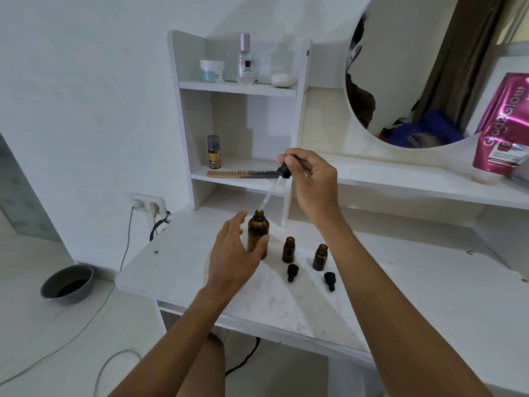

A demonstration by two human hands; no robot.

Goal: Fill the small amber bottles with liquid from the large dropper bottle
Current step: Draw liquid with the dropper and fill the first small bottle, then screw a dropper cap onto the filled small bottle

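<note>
Large amber bottle open, dropper tip at its mouth; small amber bottles uncapped beside it

The white vanity table is viewed closely from above its front edge, facing the wall behind.
</note>
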